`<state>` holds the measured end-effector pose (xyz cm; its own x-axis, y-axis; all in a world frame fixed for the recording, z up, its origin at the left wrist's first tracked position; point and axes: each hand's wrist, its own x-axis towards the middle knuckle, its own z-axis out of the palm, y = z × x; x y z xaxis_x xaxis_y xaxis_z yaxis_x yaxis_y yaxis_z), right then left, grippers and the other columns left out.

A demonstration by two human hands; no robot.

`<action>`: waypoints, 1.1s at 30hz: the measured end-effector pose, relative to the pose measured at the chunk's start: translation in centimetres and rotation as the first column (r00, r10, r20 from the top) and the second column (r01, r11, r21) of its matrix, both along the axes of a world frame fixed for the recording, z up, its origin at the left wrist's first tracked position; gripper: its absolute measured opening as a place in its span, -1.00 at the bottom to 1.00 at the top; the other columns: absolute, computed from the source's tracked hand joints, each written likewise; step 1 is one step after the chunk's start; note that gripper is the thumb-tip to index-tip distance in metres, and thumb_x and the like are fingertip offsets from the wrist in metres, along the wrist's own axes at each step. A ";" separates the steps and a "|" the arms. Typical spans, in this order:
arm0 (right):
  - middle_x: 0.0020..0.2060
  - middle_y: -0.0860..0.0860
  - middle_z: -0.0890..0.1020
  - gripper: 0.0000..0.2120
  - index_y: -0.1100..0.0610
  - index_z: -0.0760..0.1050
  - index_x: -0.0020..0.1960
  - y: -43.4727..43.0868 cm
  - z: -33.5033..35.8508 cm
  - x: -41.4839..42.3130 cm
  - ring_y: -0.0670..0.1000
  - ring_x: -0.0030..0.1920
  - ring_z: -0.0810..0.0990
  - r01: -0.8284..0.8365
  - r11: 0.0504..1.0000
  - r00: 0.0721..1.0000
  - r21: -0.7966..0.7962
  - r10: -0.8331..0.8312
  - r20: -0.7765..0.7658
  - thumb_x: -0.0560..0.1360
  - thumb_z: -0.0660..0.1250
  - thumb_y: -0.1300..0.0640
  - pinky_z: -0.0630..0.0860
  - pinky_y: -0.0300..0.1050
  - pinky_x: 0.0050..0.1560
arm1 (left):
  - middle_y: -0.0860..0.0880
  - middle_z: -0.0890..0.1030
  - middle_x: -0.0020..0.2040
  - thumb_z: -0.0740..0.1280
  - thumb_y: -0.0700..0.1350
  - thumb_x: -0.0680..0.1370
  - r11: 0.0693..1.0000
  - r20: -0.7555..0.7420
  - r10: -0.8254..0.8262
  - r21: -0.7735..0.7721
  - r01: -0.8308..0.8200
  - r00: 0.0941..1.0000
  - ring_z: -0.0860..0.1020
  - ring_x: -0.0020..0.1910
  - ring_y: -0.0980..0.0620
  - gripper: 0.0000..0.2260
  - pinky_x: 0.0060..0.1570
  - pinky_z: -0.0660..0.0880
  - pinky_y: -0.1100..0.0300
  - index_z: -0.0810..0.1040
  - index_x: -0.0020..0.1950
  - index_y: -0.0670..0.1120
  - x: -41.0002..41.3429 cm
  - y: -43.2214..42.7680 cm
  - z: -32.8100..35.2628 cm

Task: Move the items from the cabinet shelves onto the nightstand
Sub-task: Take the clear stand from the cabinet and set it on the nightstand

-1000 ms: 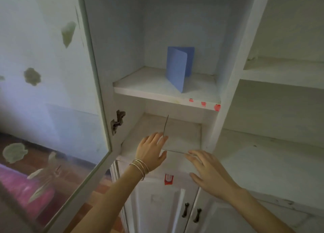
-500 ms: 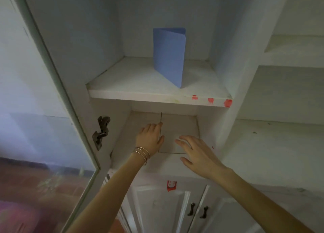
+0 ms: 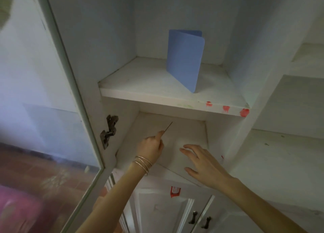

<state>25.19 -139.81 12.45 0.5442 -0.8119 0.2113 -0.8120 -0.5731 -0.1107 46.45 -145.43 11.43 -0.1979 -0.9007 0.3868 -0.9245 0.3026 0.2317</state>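
Note:
A blue folded card (image 3: 184, 61) stands upright on the upper shelf (image 3: 149, 94) of the white cabinet. On the lower shelf (image 3: 138, 127) lies a white folded card (image 3: 175, 155), almost the shelf's colour. One leaf stands up and shows only as a thin dark edge. My left hand (image 3: 151, 147), with thin bangles at the wrist, is closed on that raised leaf. My right hand (image 3: 201, 162) rests flat on the lying leaf, fingers spread. The card's near corner juts past the shelf's front edge. The nightstand is out of view.
The glass cabinet door (image 3: 52, 92) hangs open at left, with its dark hinge (image 3: 108, 131) beside my left hand. Closed lower doors with dark handles (image 3: 199, 218) and a red sticker (image 3: 175, 191) sit below. More open shelves (image 3: 280, 154) lie to the right.
My left fingers have curled shut on the white card's raised leaf. The card has turned, its near corner now over the shelf edge. My right hand has slid further onto it.

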 end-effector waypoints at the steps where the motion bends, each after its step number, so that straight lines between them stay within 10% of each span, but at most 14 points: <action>1: 0.39 0.05 0.29 -0.42 0.06 0.17 0.46 0.1 -0.4 0.1 0.03 0.34 0.31 -0.021 0.999 1.000 0.030 0.021 -0.002 0.51 0.25 -0.06 0.25 -0.13 0.30 | -0.17 0.62 -0.13 0.13 -0.15 0.58 1.000 -0.021 -0.007 -0.006 0.007 1.000 0.57 -0.17 -0.21 -0.61 -0.29 0.37 0.11 0.30 0.43 -0.07 0.5 0.7 -0.2; 9: 0.41 0.00 0.26 -0.25 0.02 0.16 0.46 1.9 -3.6 0.6 -0.01 0.36 0.27 -0.235 0.955 0.968 0.180 0.247 -0.046 0.44 -0.06 -0.41 0.18 -0.16 0.35 | -0.05 0.45 -0.59 0.27 -0.21 0.37 0.978 -0.186 0.128 -0.138 -0.155 0.974 0.41 -0.67 -0.12 -0.72 -0.66 0.36 0.17 0.60 0.05 -0.14 3.5 7.2 -0.4; 14: 0.43 -0.10 0.12 -0.20 -0.03 0.07 0.49 4.1 -3.5 0.2 -0.19 0.34 0.05 -0.353 0.896 0.926 0.268 0.377 -0.040 0.37 -0.06 -0.45 -0.06 -0.32 0.33 | -0.07 0.52 -0.53 0.23 -0.18 0.41 0.939 -0.242 0.278 -0.134 -0.316 0.929 0.49 -0.59 -0.16 -0.72 -0.52 0.47 0.09 0.59 0.07 -0.13 3.8 11.5 -0.6; 19: 0.40 0.00 0.25 -0.31 -0.01 0.21 0.44 5.7 -4.4 -1.2 0.00 0.36 0.26 -0.436 0.861 0.888 0.262 0.459 -0.027 0.44 0.05 -0.37 0.22 -0.09 0.37 | -0.11 0.60 -0.41 0.30 -0.24 0.38 0.887 -0.281 0.366 -0.184 -0.424 0.887 0.54 -0.52 -0.18 -0.77 -0.47 0.50 0.03 0.59 0.02 -0.16 3.0 16.6 -0.2; 26: 0.35 0.03 0.34 -0.30 0.04 0.36 0.35 10.1 -4.6 -2.4 0.00 0.37 0.22 -0.484 0.845 0.873 0.228 0.484 0.057 0.47 -0.09 -0.40 0.12 -0.12 0.36 | -0.10 0.60 -0.40 0.35 -0.27 0.41 0.754 -0.339 0.556 -0.179 -0.632 0.759 0.57 -0.47 -0.18 -0.79 -0.44 0.43 0.13 0.59 0.04 -0.16 0.3 27.8 -1.1; 33: 0.44 0.11 0.07 -0.44 0.12 0.20 0.42 15.4 -5.3 0.3 0.04 0.44 0.00 -0.419 0.824 0.907 0.381 0.403 0.123 0.51 0.28 -0.05 0.14 -0.06 0.38 | 0.03 0.64 -0.34 0.31 -0.14 0.41 0.550 -0.494 0.691 -0.114 -0.828 0.527 0.60 -0.38 -0.06 -0.75 -0.35 0.40 0.23 0.60 0.06 -0.09 -2.7 40.4 -3.1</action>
<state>25.52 -124.36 7.17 0.8442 -0.5337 -0.0488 -0.5022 -0.7559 -0.4201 43.76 -105.03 8.29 0.7158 -0.4506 0.5335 -0.6930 -0.3640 0.6223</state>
